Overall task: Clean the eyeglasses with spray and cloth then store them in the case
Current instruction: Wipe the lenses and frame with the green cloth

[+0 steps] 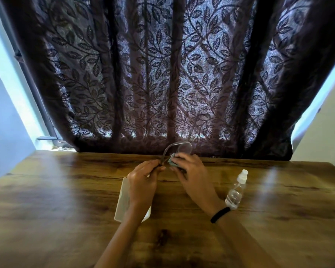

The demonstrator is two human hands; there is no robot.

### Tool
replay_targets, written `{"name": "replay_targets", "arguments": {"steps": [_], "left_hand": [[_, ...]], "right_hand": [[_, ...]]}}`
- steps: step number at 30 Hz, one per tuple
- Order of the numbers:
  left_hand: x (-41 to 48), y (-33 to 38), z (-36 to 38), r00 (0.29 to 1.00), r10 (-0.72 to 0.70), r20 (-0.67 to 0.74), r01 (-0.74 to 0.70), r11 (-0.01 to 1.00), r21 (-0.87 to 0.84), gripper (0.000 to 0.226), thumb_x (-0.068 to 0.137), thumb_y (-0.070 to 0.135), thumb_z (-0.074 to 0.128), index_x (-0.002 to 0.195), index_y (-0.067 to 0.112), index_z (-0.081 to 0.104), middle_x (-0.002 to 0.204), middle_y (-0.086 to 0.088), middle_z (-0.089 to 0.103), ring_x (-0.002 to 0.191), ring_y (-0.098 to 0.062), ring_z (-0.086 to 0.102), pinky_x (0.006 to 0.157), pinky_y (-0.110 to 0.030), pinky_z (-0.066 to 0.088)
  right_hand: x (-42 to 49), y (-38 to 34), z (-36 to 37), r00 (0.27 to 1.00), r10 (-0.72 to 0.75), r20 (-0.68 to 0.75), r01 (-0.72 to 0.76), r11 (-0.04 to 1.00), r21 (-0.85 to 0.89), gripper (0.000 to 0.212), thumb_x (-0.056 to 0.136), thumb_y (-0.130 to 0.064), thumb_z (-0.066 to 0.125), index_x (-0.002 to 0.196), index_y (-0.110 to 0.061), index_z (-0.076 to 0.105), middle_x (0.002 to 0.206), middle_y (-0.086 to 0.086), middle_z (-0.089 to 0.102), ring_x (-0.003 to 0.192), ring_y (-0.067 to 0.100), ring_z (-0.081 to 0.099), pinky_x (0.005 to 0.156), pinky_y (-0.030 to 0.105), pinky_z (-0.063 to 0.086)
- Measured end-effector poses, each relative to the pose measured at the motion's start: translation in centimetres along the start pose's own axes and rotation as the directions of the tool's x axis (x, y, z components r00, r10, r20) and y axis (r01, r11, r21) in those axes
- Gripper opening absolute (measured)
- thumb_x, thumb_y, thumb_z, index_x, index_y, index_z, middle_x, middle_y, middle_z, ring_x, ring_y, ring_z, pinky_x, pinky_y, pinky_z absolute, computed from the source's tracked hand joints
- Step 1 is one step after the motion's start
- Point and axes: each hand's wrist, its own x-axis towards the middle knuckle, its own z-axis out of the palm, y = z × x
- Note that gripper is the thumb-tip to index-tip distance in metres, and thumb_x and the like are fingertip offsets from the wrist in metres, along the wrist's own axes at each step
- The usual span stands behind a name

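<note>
Head view: left hand (pixel 143 182) fingers pinch glasses (pixel 179 148) by temple; right hand (pixel 191 171) fingers press cloth (pixel 172 161) on lens. Risks: hard rubbing twists frame; elbow tips spray (pixel 236 192) off bench (pixel 66 190).

One eyeglasses (pixel 179 148), cloth (pixel 172 163), bottle (pixel 236 192), case (pixel 124 200).

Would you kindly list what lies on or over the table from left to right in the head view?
Case → left hand → cloth → right hand → wristband → spray bottle.
</note>
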Motion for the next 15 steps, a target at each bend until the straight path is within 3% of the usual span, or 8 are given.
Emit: {"name": "replay_targets", "arguments": {"steps": [4,7,9,13,15], "left_hand": [[0.2,0.2,0.2,0.999,-0.009,-0.038,0.009,1.000,-0.011,0.017,0.072,0.009,0.065,0.085,0.000,0.073,0.083,-0.010,0.073,0.074,-0.015,0.068,0.069,-0.026,0.055],[0.4,0.5,0.4,0.995,-0.016,-0.096,0.014,1.000,-0.021,0.016,0.072,0.003,0.063,0.084,-0.001,0.072,0.082,-0.010,0.071,0.075,-0.008,0.064,0.070,-0.013,0.051],[0.4,0.6,0.3,0.994,-0.006,-0.105,0.004,1.000,-0.020,0.016,0.072,0.001,0.063,0.084,-0.002,0.071,0.081,-0.009,0.071,0.076,-0.008,0.063,0.070,-0.011,0.051],[0.3,1.0,0.5,0.996,0.029,-0.088,-0.031,0.999,-0.023,0.016,0.069,-0.008,0.068,0.085,-0.003,0.071,0.081,-0.009,0.070,0.078,-0.008,0.063,0.071,-0.007,0.049],[0.4,1.3,0.8,0.996,0.049,-0.074,-0.051,0.998,-0.028,0.019,0.067,-0.013,0.070,0.084,-0.005,0.070,0.081,-0.007,0.068,0.079,-0.008,0.062,0.072,-0.005,0.048]], "right_hand": [[-0.2,-0.6,0.5,0.997,-0.071,-0.020,0.071,0.997,-0.006,0.026,0.087,-0.010,0.059,0.112,-0.010,0.063,0.115,0.004,0.063,0.102,0.009,0.039,0.088,0.022,0.043],[-0.2,-0.8,0.6,0.991,-0.120,0.055,0.114,0.988,0.103,0.033,0.085,-0.010,0.060,0.118,-0.010,0.059,0.123,0.003,0.061,0.105,0.010,0.038,0.094,0.019,0.035],[-0.3,-0.4,0.4,0.985,-0.146,0.093,0.137,0.985,0.103,0.040,0.081,-0.008,0.063,0.121,-0.012,0.057,0.124,0.002,0.061,0.107,0.010,0.037,0.096,0.019,0.030],[-0.6,0.8,-0.1,0.990,-0.135,0.028,0.136,0.989,-0.064,0.033,0.082,-0.014,0.063,0.115,-0.014,0.060,0.114,0.000,0.066,0.102,0.013,0.042,0.085,0.026,0.048],[-0.7,1.1,-0.2,0.994,-0.106,-0.031,0.098,0.973,-0.209,0.032,0.086,-0.028,0.051,0.114,-0.015,0.060,0.114,-0.001,0.066,0.104,0.014,0.041,0.080,0.035,0.052]]}}
